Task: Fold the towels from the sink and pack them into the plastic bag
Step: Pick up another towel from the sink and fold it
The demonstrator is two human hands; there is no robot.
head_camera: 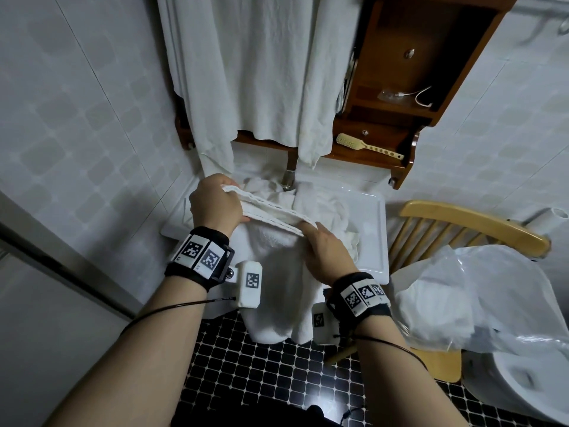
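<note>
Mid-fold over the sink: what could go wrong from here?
1. The towel hangs low from the left hand and right hand; its bottom end could brush the floor.
2. The plastic bag slumps on the chair, mouth not clearly open; stuffing a towel in may undo the fold.

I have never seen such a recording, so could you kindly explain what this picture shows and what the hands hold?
No machine here: a person works with bare hands. The one picture comes from a wide-angle camera worn on the head, looking down. The left hand and right hand each grip one end of a white towel, its folded edge stretched between them, the rest hanging down. The wristbands carry black-and-white square patterns. Behind is the sink, with more crumpled towels in it. To the right a plastic bag lies on a wooden chair.
</note>
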